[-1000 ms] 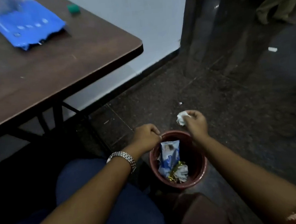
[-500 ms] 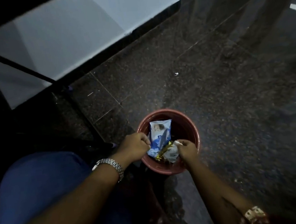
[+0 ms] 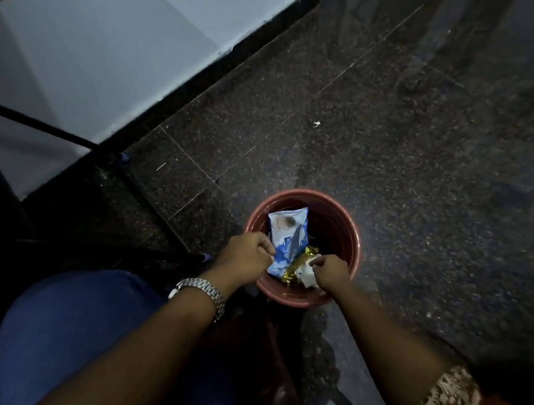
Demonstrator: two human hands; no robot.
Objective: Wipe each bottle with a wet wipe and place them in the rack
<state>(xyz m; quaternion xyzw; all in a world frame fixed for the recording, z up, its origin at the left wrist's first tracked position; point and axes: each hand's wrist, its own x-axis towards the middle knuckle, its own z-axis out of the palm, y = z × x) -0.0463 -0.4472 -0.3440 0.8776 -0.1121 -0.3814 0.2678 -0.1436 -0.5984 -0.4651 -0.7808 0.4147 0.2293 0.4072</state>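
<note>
Reddish plastic bin point(image 3: 342, 214) is where it's all happening. Right hand point(image 3: 330, 273) pinches a crumpled white wipe point(image 3: 307, 277) inside it, beside a blue packet point(image 3: 287, 239) and a gold wrapper point(image 3: 298, 261). Left hand point(image 3: 248, 257) curls over the bin's near-left rim. Looks like binning a used wipe, but there are no bottles or rack in view, so I can't say what's left. The bin sits on a dark speckled stone floor point(image 3: 386, 156), with a pale wall point(image 3: 111, 53) behind it.
</note>
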